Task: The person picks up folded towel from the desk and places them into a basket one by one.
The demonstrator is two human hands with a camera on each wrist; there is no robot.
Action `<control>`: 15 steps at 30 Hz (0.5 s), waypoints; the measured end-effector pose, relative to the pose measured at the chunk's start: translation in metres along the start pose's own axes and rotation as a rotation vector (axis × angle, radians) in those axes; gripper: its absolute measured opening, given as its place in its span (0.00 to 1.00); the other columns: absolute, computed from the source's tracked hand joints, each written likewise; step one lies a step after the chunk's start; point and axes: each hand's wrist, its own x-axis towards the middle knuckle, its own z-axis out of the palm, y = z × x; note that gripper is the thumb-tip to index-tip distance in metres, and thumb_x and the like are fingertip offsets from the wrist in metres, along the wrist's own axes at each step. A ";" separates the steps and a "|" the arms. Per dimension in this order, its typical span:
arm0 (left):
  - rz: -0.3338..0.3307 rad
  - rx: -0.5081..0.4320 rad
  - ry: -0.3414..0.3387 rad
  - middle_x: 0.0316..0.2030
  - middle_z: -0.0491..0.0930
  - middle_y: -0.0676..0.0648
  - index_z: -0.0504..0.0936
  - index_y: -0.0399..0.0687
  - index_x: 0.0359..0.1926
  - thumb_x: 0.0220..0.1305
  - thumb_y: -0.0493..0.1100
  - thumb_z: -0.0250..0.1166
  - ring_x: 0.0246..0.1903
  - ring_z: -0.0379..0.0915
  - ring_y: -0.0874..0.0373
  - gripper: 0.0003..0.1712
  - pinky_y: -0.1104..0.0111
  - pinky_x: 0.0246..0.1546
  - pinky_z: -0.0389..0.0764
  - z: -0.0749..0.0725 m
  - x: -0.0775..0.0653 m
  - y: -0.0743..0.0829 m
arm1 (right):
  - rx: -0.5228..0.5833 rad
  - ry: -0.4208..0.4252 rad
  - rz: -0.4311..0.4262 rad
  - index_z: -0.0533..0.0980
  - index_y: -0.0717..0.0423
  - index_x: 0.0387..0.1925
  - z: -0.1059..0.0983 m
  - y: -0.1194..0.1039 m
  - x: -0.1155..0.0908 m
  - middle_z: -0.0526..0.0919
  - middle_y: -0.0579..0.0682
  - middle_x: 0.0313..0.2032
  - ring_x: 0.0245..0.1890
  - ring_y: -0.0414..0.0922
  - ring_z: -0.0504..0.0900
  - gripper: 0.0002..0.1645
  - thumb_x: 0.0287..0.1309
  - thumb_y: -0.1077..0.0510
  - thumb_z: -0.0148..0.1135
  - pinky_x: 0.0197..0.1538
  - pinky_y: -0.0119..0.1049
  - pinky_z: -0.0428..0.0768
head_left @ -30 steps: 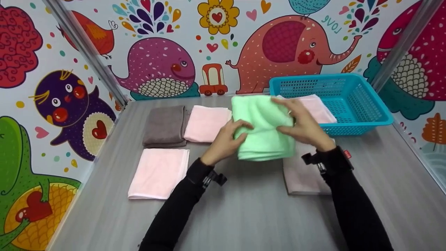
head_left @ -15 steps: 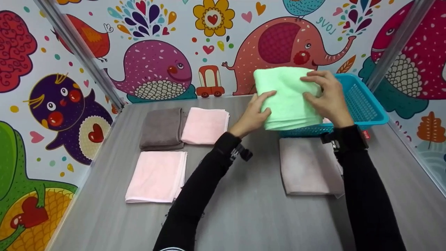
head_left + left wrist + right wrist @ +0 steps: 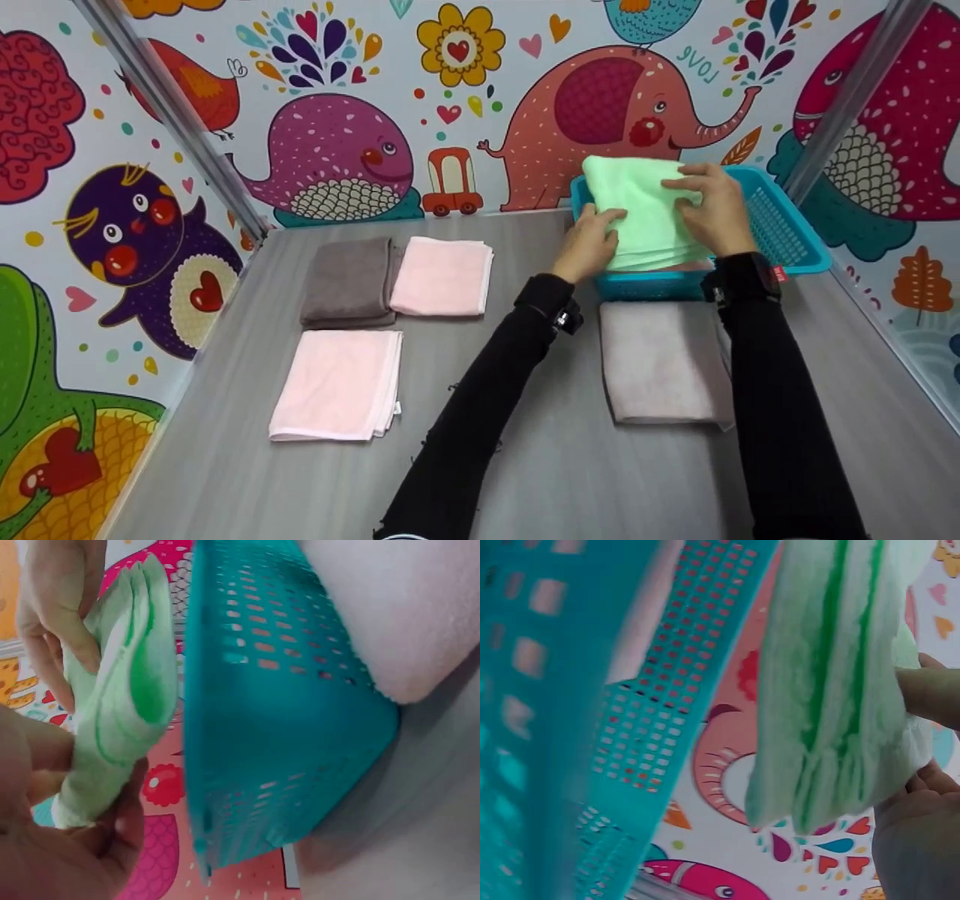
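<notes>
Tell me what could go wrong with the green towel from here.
The green towel has layers gaping at its edge, so it might unfold if the left hand or right hand slips. Lowered crookedly, it could catch on the basket or rumple the pink towel inside.

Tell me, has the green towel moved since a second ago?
Yes: in the head view, the green towel has moved rightward and higher in the picture, judged against the blue basket.

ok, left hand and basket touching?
Apart. The left wrist view shows printed wall between the left hand and the basket.
</notes>
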 end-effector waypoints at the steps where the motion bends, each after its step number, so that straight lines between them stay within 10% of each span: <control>1: -0.006 0.064 -0.010 0.59 0.72 0.40 0.75 0.50 0.72 0.79 0.36 0.50 0.44 0.72 0.56 0.25 0.73 0.44 0.72 0.004 0.001 0.001 | -0.003 -0.014 0.008 0.83 0.64 0.58 0.003 0.004 0.000 0.74 0.67 0.65 0.68 0.66 0.68 0.19 0.69 0.72 0.56 0.69 0.63 0.68; 8: -0.035 0.530 -0.096 0.70 0.70 0.38 0.79 0.54 0.68 0.80 0.41 0.53 0.73 0.65 0.46 0.21 0.55 0.75 0.62 0.028 0.002 0.005 | -0.048 -0.180 0.031 0.79 0.67 0.61 0.019 0.027 -0.006 0.69 0.72 0.67 0.70 0.71 0.64 0.24 0.68 0.75 0.51 0.69 0.65 0.67; 15: -0.162 0.599 -0.202 0.82 0.53 0.47 0.86 0.58 0.56 0.81 0.49 0.49 0.81 0.47 0.53 0.19 0.42 0.80 0.40 0.030 0.003 0.005 | -0.095 -0.357 0.070 0.76 0.70 0.64 0.027 0.030 0.000 0.67 0.75 0.68 0.72 0.73 0.61 0.30 0.59 0.77 0.50 0.65 0.67 0.71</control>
